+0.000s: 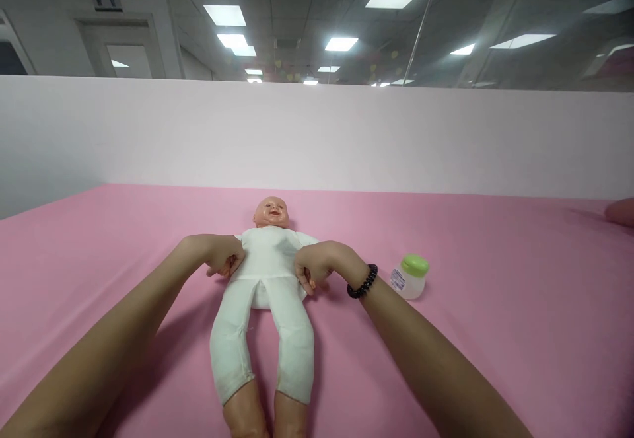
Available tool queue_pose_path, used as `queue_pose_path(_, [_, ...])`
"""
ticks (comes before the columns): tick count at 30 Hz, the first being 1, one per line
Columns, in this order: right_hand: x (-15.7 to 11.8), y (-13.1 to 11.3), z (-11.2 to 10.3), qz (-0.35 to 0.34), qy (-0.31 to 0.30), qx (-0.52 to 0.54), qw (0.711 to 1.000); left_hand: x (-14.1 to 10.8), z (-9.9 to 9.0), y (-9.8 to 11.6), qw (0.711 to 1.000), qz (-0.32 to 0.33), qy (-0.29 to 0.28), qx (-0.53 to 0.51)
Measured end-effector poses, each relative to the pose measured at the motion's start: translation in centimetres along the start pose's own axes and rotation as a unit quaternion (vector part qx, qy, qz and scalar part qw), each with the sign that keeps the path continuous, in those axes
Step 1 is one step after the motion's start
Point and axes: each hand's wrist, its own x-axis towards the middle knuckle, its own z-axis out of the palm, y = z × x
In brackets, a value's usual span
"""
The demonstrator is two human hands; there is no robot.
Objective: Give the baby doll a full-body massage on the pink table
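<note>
A baby doll [270, 253] with a hard head and a white cloth body lies on its back, its head away from me and its legs towards me. At the doll's side on the left, my left hand [224, 254] is closed, fingers curled around the doll's arm near its hand. My right hand [317, 265], with a black bead bracelet [364, 282] on the wrist, is closed likewise on the doll's other arm. Both of the doll's hands are mostly hidden by my fingers. Right of my right wrist stands a clear jar [409, 283] with a green lid.
The doll rests on a pink covered table [495, 306]. A white low wall [317, 137] runs along the far side. At the right edge, a skin-coloured rounded object [621, 213] is partly in view; I cannot tell what it is.
</note>
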Motion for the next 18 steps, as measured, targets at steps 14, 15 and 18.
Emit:
queue_pose_path(14, [-0.2,6.9,-3.1,-0.185,0.426,0.373,0.803,1.4,-2.3,-4.2,0.8,0.073,0.514,-0.301])
queue_pose_path(15, [0.7,7.7,-3.0,-0.152,0.478,0.406,0.763,2.3,-1.8,-4.6,0.77,0.05,0.552,-0.316])
queue_pose_path(18, [3.5,9.7,-2.3,-0.024,0.584,0.421,0.694,4.8,-0.2,-6.3,0.728,-0.006,0.621,-0.292])
